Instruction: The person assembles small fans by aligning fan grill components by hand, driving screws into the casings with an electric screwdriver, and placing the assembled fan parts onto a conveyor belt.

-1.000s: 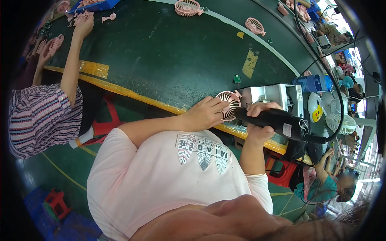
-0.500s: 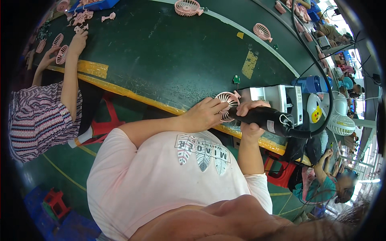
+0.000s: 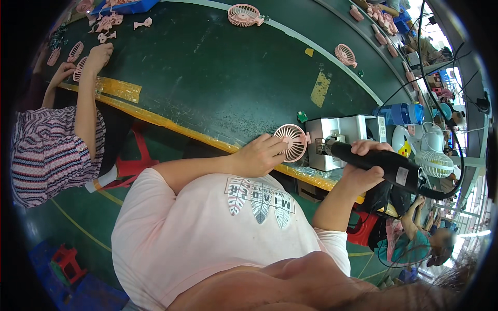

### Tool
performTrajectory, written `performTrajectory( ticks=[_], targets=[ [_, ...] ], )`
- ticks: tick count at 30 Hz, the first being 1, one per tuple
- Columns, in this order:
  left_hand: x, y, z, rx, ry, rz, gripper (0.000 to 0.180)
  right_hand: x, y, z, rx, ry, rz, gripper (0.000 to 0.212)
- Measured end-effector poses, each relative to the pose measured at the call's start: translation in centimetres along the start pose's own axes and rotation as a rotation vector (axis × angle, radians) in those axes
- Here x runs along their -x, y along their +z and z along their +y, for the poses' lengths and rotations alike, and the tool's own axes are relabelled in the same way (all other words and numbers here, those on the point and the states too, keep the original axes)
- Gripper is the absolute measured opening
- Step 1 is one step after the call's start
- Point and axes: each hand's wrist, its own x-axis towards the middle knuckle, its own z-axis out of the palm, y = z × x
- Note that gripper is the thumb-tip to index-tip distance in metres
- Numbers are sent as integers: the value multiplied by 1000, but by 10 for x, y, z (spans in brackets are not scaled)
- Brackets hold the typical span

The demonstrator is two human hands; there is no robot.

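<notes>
Left hand (image 3: 262, 154): back of the hand up, fingers bent and drawn together, closed on the left rim of the pink fan housing (image 3: 293, 143); the thumb is mostly hidden, so its exact placing cannot be told. Left forearm lies nearly level across the front of the torso, elbow bent out to the left. Housing sits at the front edge of the bench (image 3: 218, 88), spoked face toward the camera, its short neck pointing right toward the metal box (image 3: 316, 133). Right hand (image 3: 369, 168): wrapped around the black cylindrical tool (image 3: 397, 170), fingers over the far side, thumb along the near side; palm partly hidden. Right forearm rises from the lower right, elbow bent. Tool slants, tip up and to the left, rear end lower right, where the thick black cable (image 3: 459, 160) curves away. Tip is beside the small metal fitting (image 3: 334, 142) on the box; contact cannot be told. The 2 hands are apart, with the housing and tool tip between them. Also on the bench: 1 small green circuit board (image 3: 302, 116) just beyond the housing, and 2 further fan housings (image 3: 244, 15) well apart, toward the far side.
</notes>
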Motion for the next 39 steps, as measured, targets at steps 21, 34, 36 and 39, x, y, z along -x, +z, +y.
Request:
performTrajectory(
  ticks=[21,34,36,39],
  targets=[
    [2,3,1,-95,92,60,16,33,43,52,-147,337,-200,67],
    [4,2,-3,-80,88,80,16,28,48,56,-155,370,-204,68],
    [4,3,-4,-76,87,78,16,26,46,55,-228,352,-182,70],
    [2,1,-5,-71,81,72,15,19,45,49,-231,298,-142,71]
  ],
)
